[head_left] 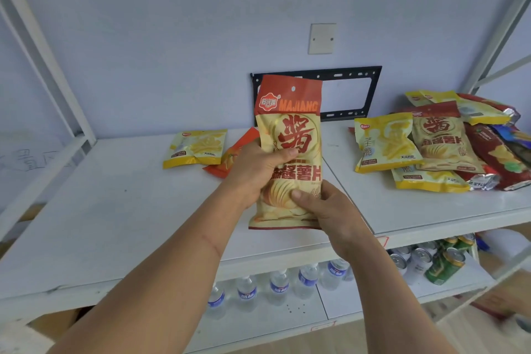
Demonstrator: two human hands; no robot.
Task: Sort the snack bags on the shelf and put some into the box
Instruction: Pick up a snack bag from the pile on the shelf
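Standing at white shelf (129, 210), person holds MAJIANG chip bag (288, 152) upright above it, w/ both hands. Left hand (255, 169) fingers clamped on bag's left edge; right hand (324, 207) fingers pinch lower right corner. Snack pile (448, 146) lies on shelf at right, yellow bag (195, 148) at back left.

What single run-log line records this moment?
hands: left hand and right hand grip MAJIANG chip bag upright | over: shelf | right: unsorted bag pile
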